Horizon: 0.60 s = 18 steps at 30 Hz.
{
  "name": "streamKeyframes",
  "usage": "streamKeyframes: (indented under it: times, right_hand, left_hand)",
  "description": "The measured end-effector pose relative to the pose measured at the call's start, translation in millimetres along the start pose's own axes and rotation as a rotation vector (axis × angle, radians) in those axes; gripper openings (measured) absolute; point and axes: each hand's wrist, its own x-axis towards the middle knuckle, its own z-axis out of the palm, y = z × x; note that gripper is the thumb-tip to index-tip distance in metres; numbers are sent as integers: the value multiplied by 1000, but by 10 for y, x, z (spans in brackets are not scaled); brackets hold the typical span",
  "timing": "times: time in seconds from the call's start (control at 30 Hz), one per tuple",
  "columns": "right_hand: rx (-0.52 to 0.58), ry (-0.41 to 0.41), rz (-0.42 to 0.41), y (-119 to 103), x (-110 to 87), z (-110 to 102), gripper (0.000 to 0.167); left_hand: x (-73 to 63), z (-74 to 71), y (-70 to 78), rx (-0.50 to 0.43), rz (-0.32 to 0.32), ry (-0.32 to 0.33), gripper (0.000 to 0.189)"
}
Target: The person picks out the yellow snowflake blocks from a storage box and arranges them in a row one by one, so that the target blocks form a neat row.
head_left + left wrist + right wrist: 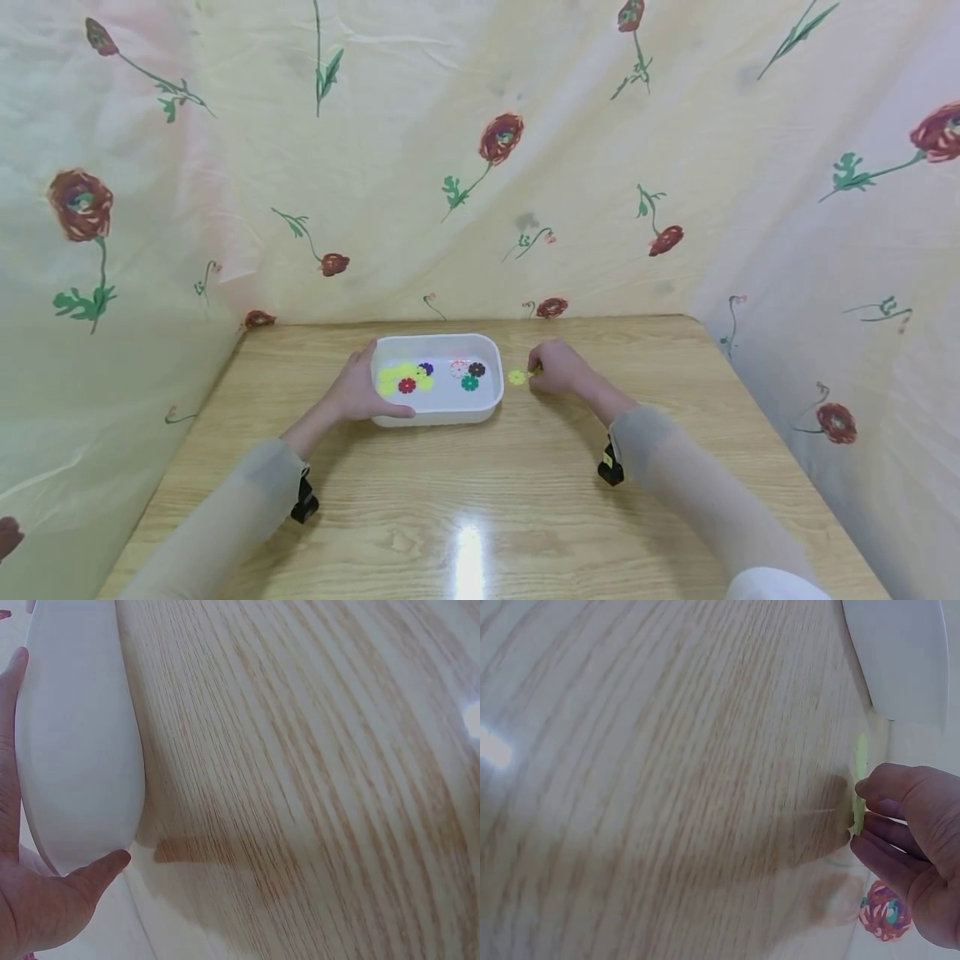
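A white plastic tray (442, 418) stands on the table, holding several small notched, flower-shaped plastic discs. My left hand (358, 395) grips the tray's left end, its thumb along the front wall; in the left wrist view the thumb (105, 871) presses the tray's outer side (82, 742). Right of the tray, my right hand (558, 367) pinches a yellow flower-shaped disc (535, 372) at the tabletop, between thumb and fingers in the right wrist view. Another yellow disc (517, 377) lies flat between that hand and the tray.
Inside the tray, yellow discs (387, 382) cluster at the left with a red disc (407, 386); a green disc (469, 382) and a dark brown disc (477, 368) lie at the right. A flower-printed cloth (405, 183) surrounds the wooden table (390, 517) at back and sides.
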Motion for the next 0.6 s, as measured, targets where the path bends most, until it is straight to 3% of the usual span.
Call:
streamKeyframes:
  times: [0.6]
  right_hand:
    - [-48, 27, -17, 28, -9, 69, 14]
  left_hand:
    - [14, 11, -15, 21, -7, -8, 153]
